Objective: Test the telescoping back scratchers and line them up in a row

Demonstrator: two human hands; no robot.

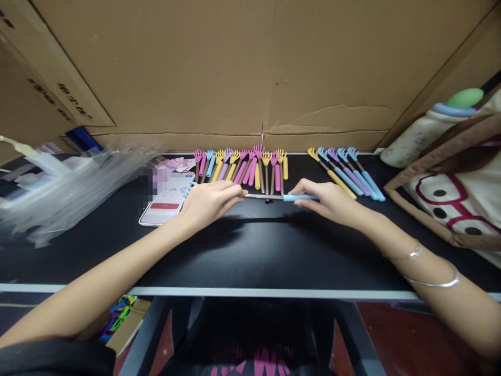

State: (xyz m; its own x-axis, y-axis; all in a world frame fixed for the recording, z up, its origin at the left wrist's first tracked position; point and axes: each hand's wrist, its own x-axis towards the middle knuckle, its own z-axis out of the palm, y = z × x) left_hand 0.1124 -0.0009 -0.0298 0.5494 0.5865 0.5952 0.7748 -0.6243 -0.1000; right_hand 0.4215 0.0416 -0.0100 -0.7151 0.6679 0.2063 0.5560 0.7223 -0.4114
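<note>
A back scratcher with a light blue handle (291, 197) and a thin metal shaft is held level above the black table. My left hand (213, 201) is closed around its shaft end, and light blue claw tips show beyond the fingers. My right hand (326, 201) pinches the blue handle from the other side. Behind them lies a row of pink, yellow, purple and blue claw heads on metal shafts, with coloured handles (257, 175) among them. Right of that row, several back scratchers with long handles (346, 175) lie side by side, one yellow, the others blue or purple.
A phone (166, 201) with a lit screen lies near my left hand. Clear plastic bags (86, 183) are heaped at the left. A white bottle (425, 133) and a brown-trimmed bag (462, 193) stand right. Cardboard (235, 68) walls the back; a box of colourful items (119, 318) sits below.
</note>
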